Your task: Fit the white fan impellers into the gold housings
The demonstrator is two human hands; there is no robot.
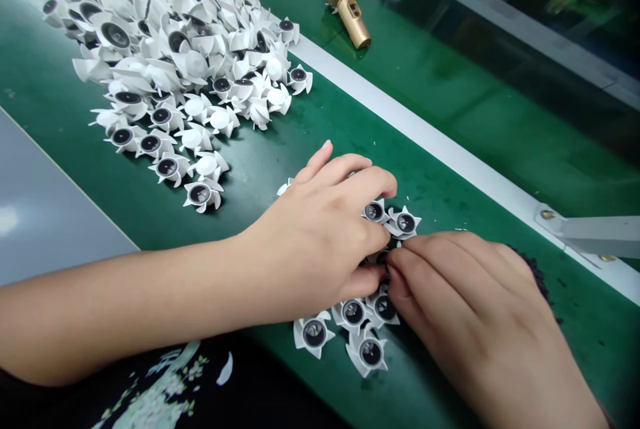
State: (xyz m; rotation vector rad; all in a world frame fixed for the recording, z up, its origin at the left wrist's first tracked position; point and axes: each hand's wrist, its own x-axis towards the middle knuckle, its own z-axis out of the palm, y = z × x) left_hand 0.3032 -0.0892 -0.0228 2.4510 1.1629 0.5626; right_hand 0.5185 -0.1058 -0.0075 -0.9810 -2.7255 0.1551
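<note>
My left hand (325, 236) reaches over a group of small white fan impellers, its thumb and index finger closed on one impeller (381, 257) that is mostly hidden. My right hand (465, 309) meets it there, its fingertips pinched together at that impeller; whatever they hold is hidden. Around the hands stand more white impellers with dark round hubs, among them one impeller (406, 222) behind the fingertips and another impeller (370, 352) in front. Their open hubs face up.
A large heap of white impellers (165, 36) covers the far left of the green tabletop (260, 182). Small black pieces (536, 272) lie partly hidden behind my right hand. Beyond a white rail (400, 109) lies a gold-coloured plastic part (350, 9); a white bracket (595, 232) joins the rail.
</note>
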